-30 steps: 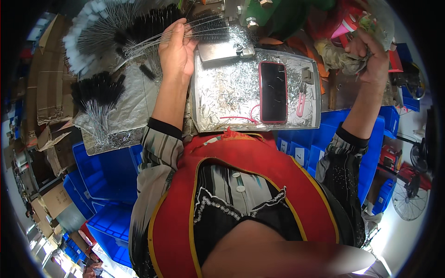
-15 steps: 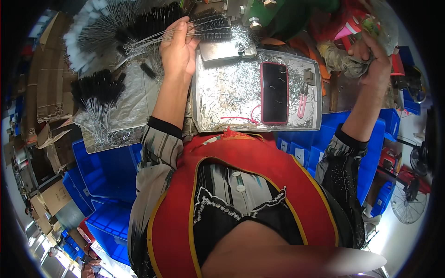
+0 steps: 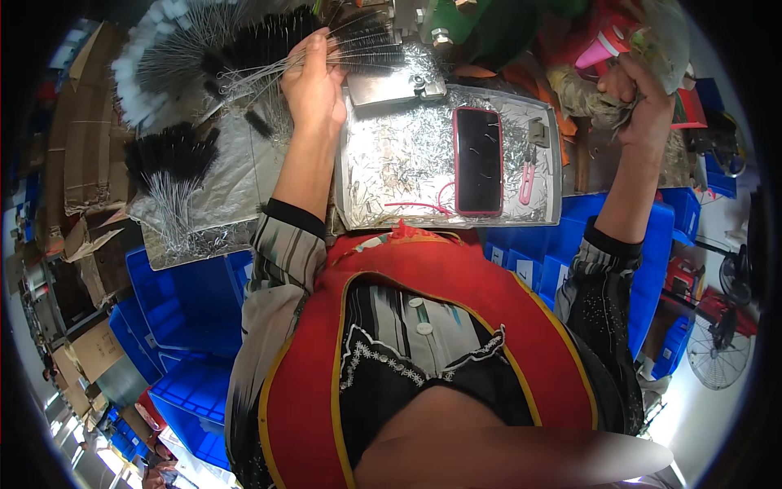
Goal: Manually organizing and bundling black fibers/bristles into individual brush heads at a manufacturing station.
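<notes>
Several black bristle brushes [image 3: 371,57] with twisted wire stems and looped ends are in my left hand [image 3: 314,94], whose fingers close round the stems. The bristle ends point right, past a metal block [image 3: 395,85]. At the upper right, my right hand [image 3: 639,98] is closed, its fingers curled against a pink tapered object [image 3: 599,50] with a white band. Part of that object is hidden by the fingers and by cloudy plastic wrap [image 3: 574,85] around it. More black brushes [image 3: 173,155] lie bunched on the left of the bench.
A shallow tray [image 3: 391,171] strewn with wire clippings holds a phone [image 3: 479,163] in a red case and pink-handled snips [image 3: 528,179]. White-tipped brushes [image 3: 134,65] fan out at the far left. Blue bins [image 3: 183,306] stand below the bench, and a green machine [image 3: 497,28] at the back.
My right hand has moved slightly left, and the pink object has tilted and shows more clearly above its fingers. My left hand keeps its hold on the brushes, nearly still.
</notes>
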`<state>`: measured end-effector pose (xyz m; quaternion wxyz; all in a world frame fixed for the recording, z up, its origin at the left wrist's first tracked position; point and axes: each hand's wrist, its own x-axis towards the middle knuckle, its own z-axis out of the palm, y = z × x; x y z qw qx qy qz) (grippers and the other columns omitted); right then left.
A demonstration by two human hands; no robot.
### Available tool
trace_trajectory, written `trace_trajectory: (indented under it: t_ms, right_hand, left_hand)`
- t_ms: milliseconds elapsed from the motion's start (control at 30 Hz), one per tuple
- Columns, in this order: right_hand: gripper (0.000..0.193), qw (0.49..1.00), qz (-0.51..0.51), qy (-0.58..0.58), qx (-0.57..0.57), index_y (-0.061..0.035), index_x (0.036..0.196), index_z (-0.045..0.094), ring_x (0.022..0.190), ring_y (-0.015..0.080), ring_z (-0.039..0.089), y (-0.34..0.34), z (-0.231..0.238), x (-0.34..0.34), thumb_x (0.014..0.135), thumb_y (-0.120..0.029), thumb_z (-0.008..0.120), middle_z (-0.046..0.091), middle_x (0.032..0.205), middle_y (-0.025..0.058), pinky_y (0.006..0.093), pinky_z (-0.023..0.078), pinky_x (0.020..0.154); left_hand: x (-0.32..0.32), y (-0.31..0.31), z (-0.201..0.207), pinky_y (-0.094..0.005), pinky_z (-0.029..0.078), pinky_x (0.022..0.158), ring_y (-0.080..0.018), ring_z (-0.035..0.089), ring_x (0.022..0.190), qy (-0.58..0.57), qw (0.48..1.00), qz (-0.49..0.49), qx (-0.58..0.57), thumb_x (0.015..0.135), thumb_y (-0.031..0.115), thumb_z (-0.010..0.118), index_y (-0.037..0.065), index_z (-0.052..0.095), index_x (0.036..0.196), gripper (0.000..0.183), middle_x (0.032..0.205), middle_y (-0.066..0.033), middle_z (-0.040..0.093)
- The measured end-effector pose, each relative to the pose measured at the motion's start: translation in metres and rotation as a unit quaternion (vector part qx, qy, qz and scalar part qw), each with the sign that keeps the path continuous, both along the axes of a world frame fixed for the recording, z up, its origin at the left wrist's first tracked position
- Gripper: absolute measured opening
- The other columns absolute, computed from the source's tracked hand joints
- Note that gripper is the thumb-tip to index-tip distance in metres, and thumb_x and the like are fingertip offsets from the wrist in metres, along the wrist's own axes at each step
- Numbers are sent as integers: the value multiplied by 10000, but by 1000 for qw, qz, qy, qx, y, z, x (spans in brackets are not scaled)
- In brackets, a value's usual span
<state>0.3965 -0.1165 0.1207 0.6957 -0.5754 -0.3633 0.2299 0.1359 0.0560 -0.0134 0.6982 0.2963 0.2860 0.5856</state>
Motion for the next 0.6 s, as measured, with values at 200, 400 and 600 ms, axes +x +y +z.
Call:
trace_trajectory:
  t_ms: [200,400,600]
  right_hand:
    - [194,1000,-19,8,-14,-39,593,447,482,142,379,-2,-9,2,778,-59,503,338,481,16,312,391,574]
    - [227,1000,-13,-8,-4,-37,563,442,500,160,404,-5,-13,2,785,-53,490,349,492,23,318,399,590]
    - [150,998,66,16,-9,70,716,590,515,192,461,-5,-5,26,762,-59,529,414,520,65,329,434,563]
  left_hand:
    - [8,1,-4,-220,449,574,-122,543,690,12,999,33,21,852,128,545,-18,553,960,182,842,-90,585]
    - [15,0,-3,-201,441,587,-108,538,700,16,997,62,40,842,127,563,-14,557,950,178,830,-81,588]
    - [15,3,-4,-191,413,545,-87,525,654,11,996,74,43,833,123,568,-10,571,911,154,782,-63,595]
